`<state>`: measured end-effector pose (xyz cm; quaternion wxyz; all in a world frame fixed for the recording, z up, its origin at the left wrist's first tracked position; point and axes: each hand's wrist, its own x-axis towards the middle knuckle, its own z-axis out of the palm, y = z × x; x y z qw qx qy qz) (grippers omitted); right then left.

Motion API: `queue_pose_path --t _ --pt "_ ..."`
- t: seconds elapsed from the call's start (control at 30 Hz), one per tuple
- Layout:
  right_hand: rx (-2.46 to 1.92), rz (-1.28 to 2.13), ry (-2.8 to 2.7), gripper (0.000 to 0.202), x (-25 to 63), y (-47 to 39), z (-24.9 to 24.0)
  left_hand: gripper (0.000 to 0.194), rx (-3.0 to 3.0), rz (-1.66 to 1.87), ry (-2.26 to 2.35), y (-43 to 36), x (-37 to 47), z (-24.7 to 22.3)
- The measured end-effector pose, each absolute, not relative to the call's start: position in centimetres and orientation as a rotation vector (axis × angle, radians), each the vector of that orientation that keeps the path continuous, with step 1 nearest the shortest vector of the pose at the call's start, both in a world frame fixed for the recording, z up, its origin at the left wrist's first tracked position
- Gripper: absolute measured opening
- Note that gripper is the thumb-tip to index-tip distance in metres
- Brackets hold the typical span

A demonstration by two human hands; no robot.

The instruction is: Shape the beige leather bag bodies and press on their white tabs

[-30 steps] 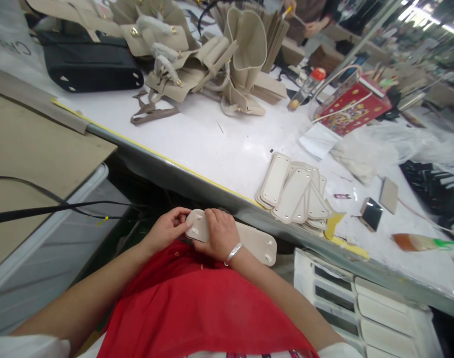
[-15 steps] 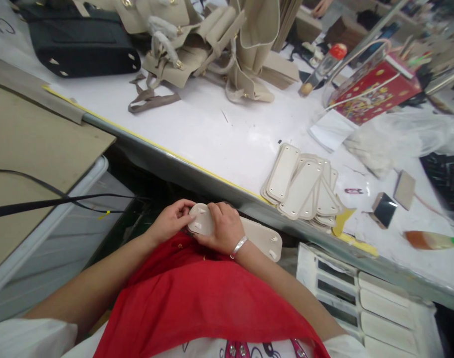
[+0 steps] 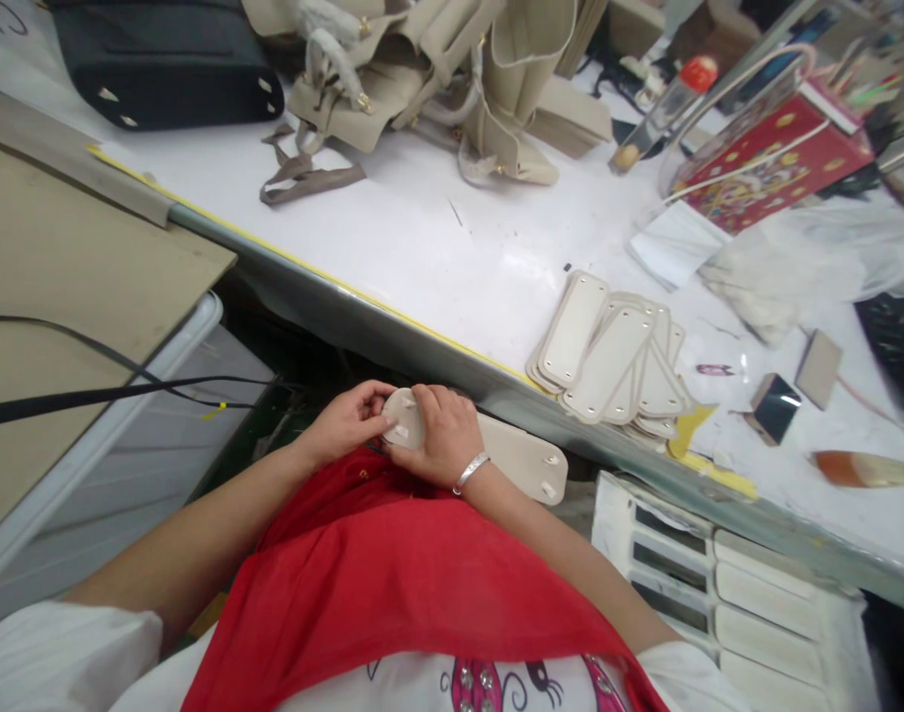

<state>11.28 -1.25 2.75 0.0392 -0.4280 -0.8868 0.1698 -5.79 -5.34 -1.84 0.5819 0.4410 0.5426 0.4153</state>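
Held at my lap, close to the table edge, is a long beige bag base panel (image 3: 522,460) with rounded ends and small light prongs or feet near both ends. My right hand (image 3: 443,440), with a silver bracelet at the wrist, is wrapped over the panel near its left end. The fingers of my left hand (image 3: 352,425) are curled at that left tip, its thumb pressing on the surface beside the prongs. What its fingertips do under the edge is hidden. Similar panels (image 3: 607,356) with small holes at their corners lie in a fanned pile on the table.
Beige bag parts (image 3: 422,79) and a black bag (image 3: 170,69) occupy the back of the white table (image 3: 422,267). Rightward are a red box (image 3: 785,158), a phone-like dark block (image 3: 774,407) and a brush (image 3: 863,469). A white crate (image 3: 764,613) stands below right.
The view has shifted slightly, so the table items appear higher and further right. Both hands keep their grip on the panel; the left thumb has moved slightly on its tip.
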Motion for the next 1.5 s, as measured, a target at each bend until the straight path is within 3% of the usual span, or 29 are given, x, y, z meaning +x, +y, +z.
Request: queue_pose_path --t 0.17,0.37,0.6,0.77,0.9,1.1,1.3,1.5 --pt "-1.322 0.474 -2.739 0.072 11.2 -1.4 2.8 0.043 0.989 0.991 1.282 -5.7 -5.3 -2.0" --pt "-1.308 0.494 -2.705 0.063 10.8 -1.2 2.6 0.04 1.019 0.986 1.282 -5.5 -5.1 -1.8" --pt "-1.092 0.345 -2.844 0.09 14.3 -1.9 2.7 0.036 1.102 0.979 1.342 -5.6 -5.0 -2.1" --pt "-0.946 0.243 -2.963 0.075 21.5 -2.7 3.0 0.043 1.26 0.811 1.482 -5.7 -5.7 -1.0" --pt "-0.948 0.221 -2.926 0.07 24.4 -3.2 3.5 0.039 1.84 0.774 1.627 -5.8 -4.1 1.2" --pt "-0.931 0.224 -2.918 0.063 27.1 -3.4 4.4 0.03 2.548 0.596 1.228 -6.1 -1.1 1.6" --pt "-1.05 0.209 -2.901 0.057 31.9 -4.6 5.6 0.041 2.649 0.461 1.219 -6.6 -2.8 2.1" --pt "-1.282 0.408 -2.565 0.044 31.5 -4.3 4.8 0.036 2.343 0.504 1.425 -5.8 -3.3 2.7"
